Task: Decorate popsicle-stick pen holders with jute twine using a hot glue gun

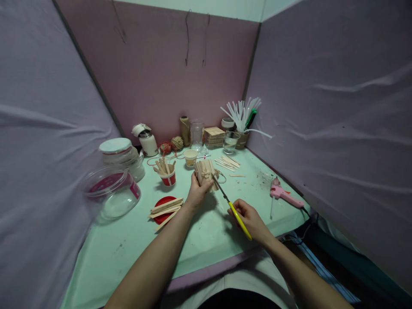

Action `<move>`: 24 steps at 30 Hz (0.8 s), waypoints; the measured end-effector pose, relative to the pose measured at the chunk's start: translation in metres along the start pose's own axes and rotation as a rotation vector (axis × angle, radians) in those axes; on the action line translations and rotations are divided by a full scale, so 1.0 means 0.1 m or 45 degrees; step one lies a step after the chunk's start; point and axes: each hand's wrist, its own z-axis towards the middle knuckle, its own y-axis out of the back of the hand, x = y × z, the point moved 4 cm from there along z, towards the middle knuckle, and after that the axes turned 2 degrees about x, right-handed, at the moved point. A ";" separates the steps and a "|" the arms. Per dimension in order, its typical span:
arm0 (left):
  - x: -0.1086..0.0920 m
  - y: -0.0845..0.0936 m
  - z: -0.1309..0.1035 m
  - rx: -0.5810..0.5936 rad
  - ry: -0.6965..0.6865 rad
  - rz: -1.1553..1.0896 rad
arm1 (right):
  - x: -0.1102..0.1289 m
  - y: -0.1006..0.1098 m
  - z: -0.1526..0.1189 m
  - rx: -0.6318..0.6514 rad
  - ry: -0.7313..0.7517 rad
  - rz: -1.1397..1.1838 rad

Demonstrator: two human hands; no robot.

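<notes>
My left hand (198,191) is closed around a small piece made of wooden craft sticks (201,168), held up above the table. Twine tied in a bow (206,173) lies across its front, and a loop of twine (221,175) sticks out to its right. My right hand (247,214) grips a pair of scissors with yellow handles (239,219). Their narrow metal blades point up and away from me, and the tips are at the twine on the piece. From here I cannot tell whether the blades touch it.
Loose sticks lie on a red lid (161,219). Behind it stands a cup of sticks (168,178). A pink glue gun (287,196) rests at the right. Clear tub (119,206), jars, twine rolls (184,131) and glue sticks (240,115) line the left and back.
</notes>
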 end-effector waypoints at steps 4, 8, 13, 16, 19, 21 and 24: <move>0.00 -0.02 0.00 0.019 -0.003 0.005 | -0.05 -0.02 0.00 -0.035 0.035 0.016; -0.04 -0.06 -0.03 -0.015 0.028 -0.037 | -0.05 -0.05 0.00 -0.057 0.033 0.068; -0.13 -0.04 -0.03 -0.105 0.115 -0.114 | 0.01 0.10 0.04 -0.272 0.057 -0.047; -0.25 0.01 0.01 -0.129 0.115 -0.149 | 0.07 0.20 0.05 -0.384 0.047 -0.537; -0.37 0.06 0.05 -0.148 0.095 -0.197 | 0.11 0.13 0.04 -0.271 -0.014 -1.080; -0.42 0.07 0.06 -0.142 0.076 -0.229 | 0.15 0.01 0.01 -0.196 -0.007 -1.269; -0.44 0.05 0.05 -0.124 0.061 -0.254 | 0.23 -0.15 -0.01 -0.130 0.085 -1.375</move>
